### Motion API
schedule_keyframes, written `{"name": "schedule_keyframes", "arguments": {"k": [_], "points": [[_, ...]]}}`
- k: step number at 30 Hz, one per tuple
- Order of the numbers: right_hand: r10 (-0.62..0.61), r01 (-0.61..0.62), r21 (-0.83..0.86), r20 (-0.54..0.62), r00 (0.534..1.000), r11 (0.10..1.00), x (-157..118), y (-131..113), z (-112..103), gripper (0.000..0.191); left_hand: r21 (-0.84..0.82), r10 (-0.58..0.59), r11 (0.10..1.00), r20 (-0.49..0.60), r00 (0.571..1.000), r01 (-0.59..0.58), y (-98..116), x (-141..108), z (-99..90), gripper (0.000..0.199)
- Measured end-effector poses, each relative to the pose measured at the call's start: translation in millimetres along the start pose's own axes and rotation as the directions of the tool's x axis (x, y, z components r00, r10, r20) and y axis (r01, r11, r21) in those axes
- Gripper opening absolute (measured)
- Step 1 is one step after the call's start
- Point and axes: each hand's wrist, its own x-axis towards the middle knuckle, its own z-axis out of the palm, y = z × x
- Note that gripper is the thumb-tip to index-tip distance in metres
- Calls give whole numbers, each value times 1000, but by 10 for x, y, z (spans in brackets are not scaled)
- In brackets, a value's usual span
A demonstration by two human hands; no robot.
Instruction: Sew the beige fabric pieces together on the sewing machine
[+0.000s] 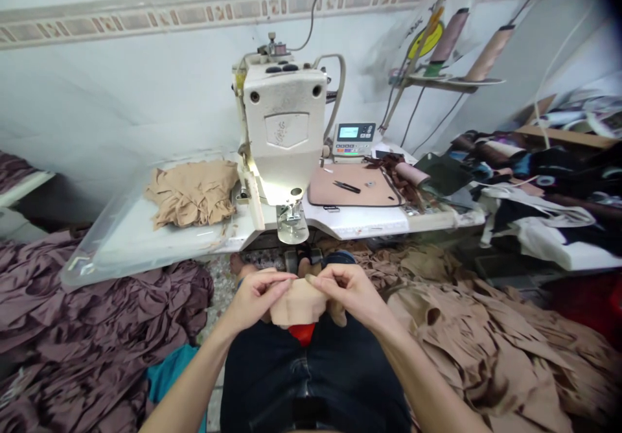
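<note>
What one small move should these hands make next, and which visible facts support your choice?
Probably carry the small beige cloth slightly forward, toward the white, boxy sewing machine: the left hand and right hand pinch its upper edge, and it hangs short of the machine's lit needle area.

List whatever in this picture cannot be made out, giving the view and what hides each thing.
Head view: top corners of the beige cloth, covered by the fingers of the left hand and right hand.
Head view: most of the red item, hidden behind the beige cloth.
Head view: writing on the small screen, too small.
Head view: marking on the sewing machine, blurred.
Head view: the purple cloth heap's far left, cut off by the edge.
</note>
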Motion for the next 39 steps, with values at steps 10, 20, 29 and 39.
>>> {"name": "schedule_keyframes", "arguments": {"k": [10, 20, 29, 39], "points": [[-459, 401, -284, -178, 871, 871, 110, -275, 24, 37, -26, 34, 999, -138, 990, -38, 114, 175, -38, 25], [-203, 217, 18, -291, 935, 976, 577, -155, -60, 41, -81, -66, 996, -344, 937, 41, 319, 494, -73, 37], [-184, 244, 128, -363, 913, 961, 733, -167, -68, 41, -117, -39, 993, -451, 891, -16, 352, 783, -96, 32], [-177, 264, 157, -423, 889, 952, 889, -101, -99, 45, -120, 7, 990, -460, 888, -70, 206, 1035, -76, 29]]}}
